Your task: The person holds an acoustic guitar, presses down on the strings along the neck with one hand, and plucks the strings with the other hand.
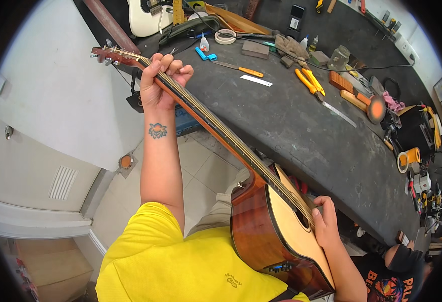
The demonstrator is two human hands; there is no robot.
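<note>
An acoustic guitar with a pale top and glossy reddish-brown sides rests against my body, its neck slanting up to the left. My left hand is closed around the neck near the headstock, with fingers curled over the fretboard. Over the strings beside the sound hole is my right hand. Its thumb and forefinger are apart, and nothing shows between them; the other fingers are mostly hidden. A small control panel sits on the guitar's side.
The dark workbench holds yellow-handled pliers, a steel ruler, an orange-handled knife, a blue string winder and a tape roll. A white electric guitar lies at the back left. Another person is at lower right.
</note>
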